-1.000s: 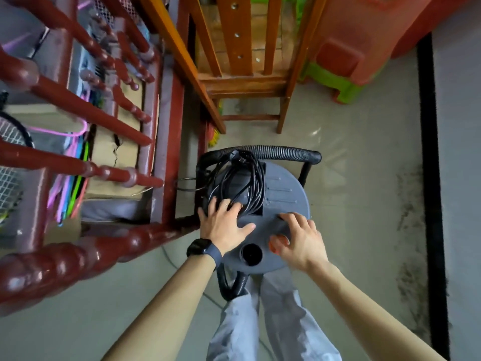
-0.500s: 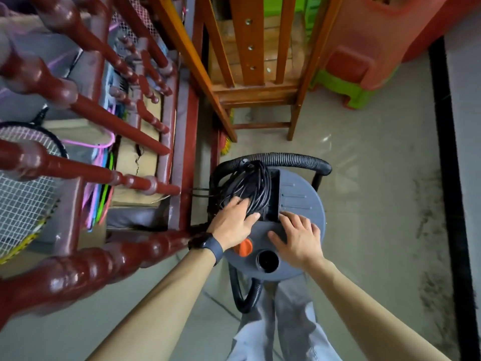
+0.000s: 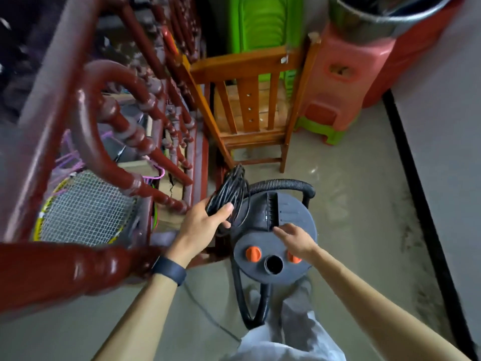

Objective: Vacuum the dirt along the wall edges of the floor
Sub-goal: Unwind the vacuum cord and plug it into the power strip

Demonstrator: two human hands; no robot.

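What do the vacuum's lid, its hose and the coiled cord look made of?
The vacuum lid: matte grey moulded plastic, judging by its ribbed slots and dull sheen. The hose: black corrugated plastic, ridged all along, likely flexible. The coiled cord, held in the left hand: black rubber or vinyl sheathing, smooth, slightly glossy; which one cannot be told.

Right hand (image 3: 296, 238) covers most of the right-hand orange round knob (image 3: 294, 257) on the grey round vacuum lid (image 3: 294, 217). Dark red turned-wood railing (image 3: 86, 267) is blurred at lower left and screens part of the yellow-framed racket (image 3: 86, 212). Grey metal bucket (image 3: 377, 22) is cut by the top edge. Left hand (image 3: 200, 225) hides the lower part of the black coiled cable (image 3: 233, 188). Dark dirt smears (image 3: 411, 230) by the wall base: grain too fine to resolve.
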